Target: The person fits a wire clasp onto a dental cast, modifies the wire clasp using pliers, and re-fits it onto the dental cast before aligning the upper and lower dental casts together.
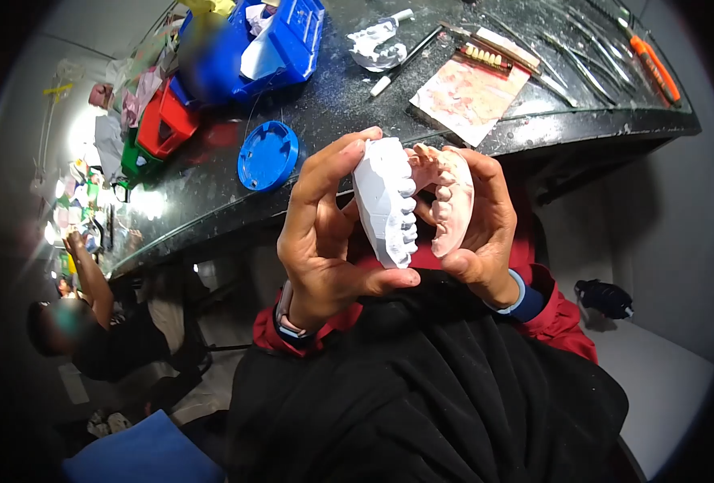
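Observation:
My left hand (318, 221) grips a white plaster dental cast (382, 205) by its edges, thumb below and fingers above. Its row of teeth faces right. In my right hand (489, 221) is a pinkish dental cast (455, 209), horseshoe-shaped, with its teeth turned left toward the white one. The two casts stand side by side in front of my lap, close together at the top; whether they touch there I cannot tell. My fingers hide parts of both outer sides.
On the dark bench (341, 121) lie a blue round lid (268, 155), a blue bin (296, 48), a red bin (166, 121), another white cast (377, 44), a stained pad (469, 92), a row of teeth (485, 58), several tools and an orange-handled tool (654, 68). A co-worker (115, 322) sits at left.

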Available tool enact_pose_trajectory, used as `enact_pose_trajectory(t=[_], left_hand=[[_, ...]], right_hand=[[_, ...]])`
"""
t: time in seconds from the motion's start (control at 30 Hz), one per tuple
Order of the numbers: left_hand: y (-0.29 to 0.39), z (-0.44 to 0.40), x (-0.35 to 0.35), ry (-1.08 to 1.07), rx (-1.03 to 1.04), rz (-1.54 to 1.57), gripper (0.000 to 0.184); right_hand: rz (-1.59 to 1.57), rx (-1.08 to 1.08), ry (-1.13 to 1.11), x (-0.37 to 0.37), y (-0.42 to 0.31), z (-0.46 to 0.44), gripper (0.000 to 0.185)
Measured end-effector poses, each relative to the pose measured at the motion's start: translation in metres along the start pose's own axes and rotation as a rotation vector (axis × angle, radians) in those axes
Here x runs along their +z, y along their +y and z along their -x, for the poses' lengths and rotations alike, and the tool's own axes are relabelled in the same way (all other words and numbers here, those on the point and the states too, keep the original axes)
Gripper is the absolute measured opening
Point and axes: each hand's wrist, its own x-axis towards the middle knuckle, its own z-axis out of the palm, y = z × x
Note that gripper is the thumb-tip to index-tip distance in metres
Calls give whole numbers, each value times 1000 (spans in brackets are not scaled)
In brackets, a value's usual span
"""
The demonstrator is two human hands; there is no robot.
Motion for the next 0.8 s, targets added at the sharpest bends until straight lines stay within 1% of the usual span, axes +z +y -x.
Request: enact_pose_trajectory(t=[0.2, 0.33, 0.5, 0.8], left_hand=[[-3, -3, -2, -51, -9, -12, 97], [-1, -4, 1, -57, -36, -22, 95], [-1, -5, 0, -71, -69, -20, 94], [-4, -5, -2, -88, -60, -10, 95]], right_hand=[[119, -133, -84, -6, -1, -4, 86], [211, -126, -106, -10, -3, -3, 88], [202, -119, -109, -9, -6, -3, 87], [231, -124, -133, -10, -6, -3, 86]])
